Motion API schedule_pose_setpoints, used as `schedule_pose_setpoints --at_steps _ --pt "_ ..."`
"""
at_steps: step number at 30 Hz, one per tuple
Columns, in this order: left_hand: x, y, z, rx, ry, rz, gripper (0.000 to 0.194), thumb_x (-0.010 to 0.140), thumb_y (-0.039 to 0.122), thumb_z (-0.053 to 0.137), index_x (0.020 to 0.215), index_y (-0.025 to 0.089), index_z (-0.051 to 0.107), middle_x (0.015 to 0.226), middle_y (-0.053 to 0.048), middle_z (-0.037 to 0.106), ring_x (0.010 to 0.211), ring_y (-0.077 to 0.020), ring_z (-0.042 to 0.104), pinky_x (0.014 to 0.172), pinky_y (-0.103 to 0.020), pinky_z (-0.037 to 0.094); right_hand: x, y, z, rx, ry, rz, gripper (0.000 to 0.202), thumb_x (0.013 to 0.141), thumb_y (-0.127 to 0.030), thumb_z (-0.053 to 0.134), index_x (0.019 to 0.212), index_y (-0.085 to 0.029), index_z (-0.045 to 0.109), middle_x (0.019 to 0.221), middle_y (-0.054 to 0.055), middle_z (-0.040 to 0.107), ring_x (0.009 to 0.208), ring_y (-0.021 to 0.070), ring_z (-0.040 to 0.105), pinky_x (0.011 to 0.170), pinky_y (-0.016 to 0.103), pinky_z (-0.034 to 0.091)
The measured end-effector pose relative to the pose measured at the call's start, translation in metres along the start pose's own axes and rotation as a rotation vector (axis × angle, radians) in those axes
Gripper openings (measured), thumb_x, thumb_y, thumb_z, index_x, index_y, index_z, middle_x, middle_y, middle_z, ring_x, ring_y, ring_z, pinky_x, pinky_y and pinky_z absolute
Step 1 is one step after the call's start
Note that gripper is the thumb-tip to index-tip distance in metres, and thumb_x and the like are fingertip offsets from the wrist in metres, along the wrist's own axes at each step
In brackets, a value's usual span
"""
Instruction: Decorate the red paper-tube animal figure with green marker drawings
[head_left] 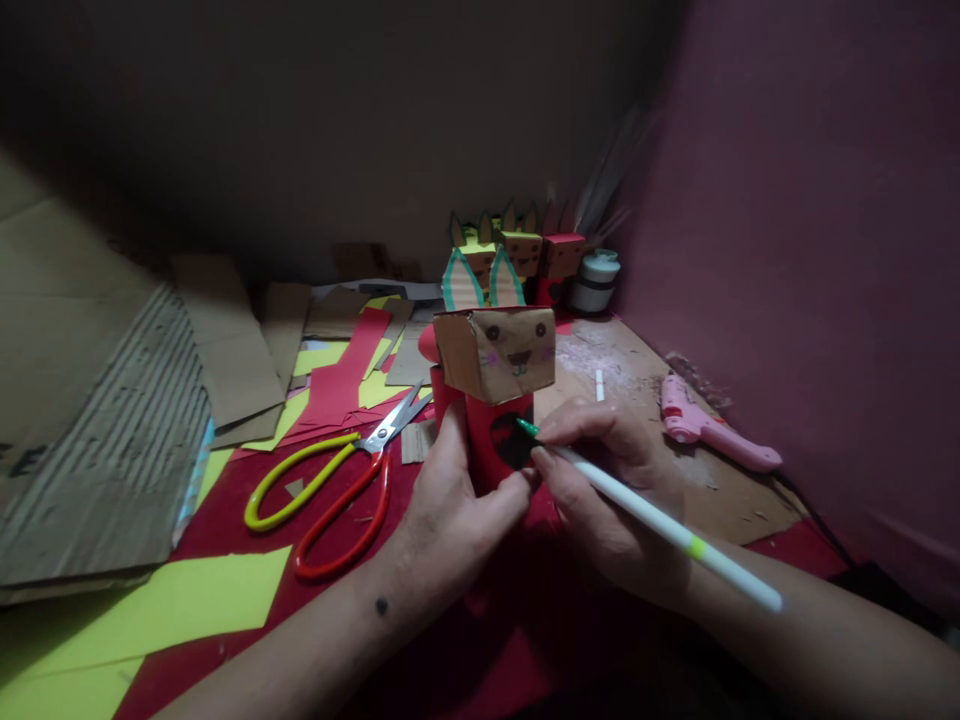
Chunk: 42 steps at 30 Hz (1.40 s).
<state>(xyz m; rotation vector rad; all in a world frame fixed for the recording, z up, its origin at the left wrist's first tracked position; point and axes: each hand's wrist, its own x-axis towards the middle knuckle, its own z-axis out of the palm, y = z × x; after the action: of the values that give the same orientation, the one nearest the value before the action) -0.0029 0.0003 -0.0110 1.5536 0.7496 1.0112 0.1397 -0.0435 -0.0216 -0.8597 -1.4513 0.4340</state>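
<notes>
Behind left fingers point(452, 440) around a box-headed figure point(496, 380) and right fingers point(585, 420) around a pen point(637, 501), a pale canister point(596, 280), contents unseen.

We can read a dark capital letter E point(28, 461) on the large brown cardboard sheet point(112, 390), which lies well to the left of the box-headed figure point(499, 352). The letter sits on the sheet's side farther from the figure; whether others precede it at the view's edge, we cannot tell.
</notes>
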Motion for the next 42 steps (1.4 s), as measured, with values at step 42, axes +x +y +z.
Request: schedule_pose_setpoints --at_steps 42 --pt "0.0009 0.0006 -0.0007 0.065 0.01 0.035 0.045 0.08 0.019 0.068 0.121 0.012 0.051 0.114 -0.011 0.065 0.105 -0.0265 0.064 0.094 -0.043 0.051 0.0032 -0.0036 -0.0024 0.007 -0.036 -0.02 0.019 0.09 -0.007 0.062 0.098 -0.024 0.064 0.079 -0.002 0.06 0.07 0.0138 0.058 0.06 0.028 0.045"
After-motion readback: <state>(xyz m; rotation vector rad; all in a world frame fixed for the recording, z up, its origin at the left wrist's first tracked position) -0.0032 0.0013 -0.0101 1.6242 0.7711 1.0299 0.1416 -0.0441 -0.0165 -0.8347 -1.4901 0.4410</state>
